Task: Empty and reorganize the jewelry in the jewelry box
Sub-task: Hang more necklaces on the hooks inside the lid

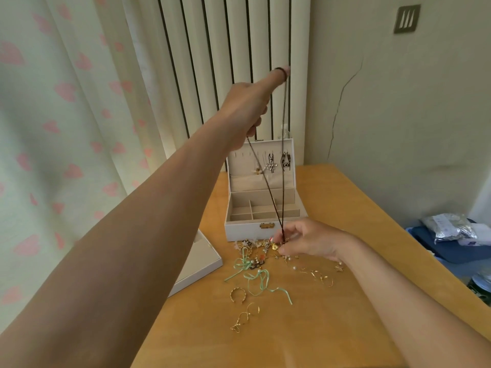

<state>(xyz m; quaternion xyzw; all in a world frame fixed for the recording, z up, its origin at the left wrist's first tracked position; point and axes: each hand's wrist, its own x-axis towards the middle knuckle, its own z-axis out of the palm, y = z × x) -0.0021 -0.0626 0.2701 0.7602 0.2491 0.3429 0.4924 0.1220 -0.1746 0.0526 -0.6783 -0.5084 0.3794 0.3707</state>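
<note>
The worktop carries the open box at its rear. Its compartments show empty, though a few pieces hang in the lid. The tray lies left of the box. The pile in front of it looks unsorted, so judge reorganizing barely begun. Your raised left hand holds the cord, looped over its fingers. Your right hand pinches the cord's lower end at the pile.

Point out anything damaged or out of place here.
A crack runs down the wall. Jewelry lies heaped and tangled on the table before the jewelry box; the left hand and right hand stretch a dark cord up from it.
</note>
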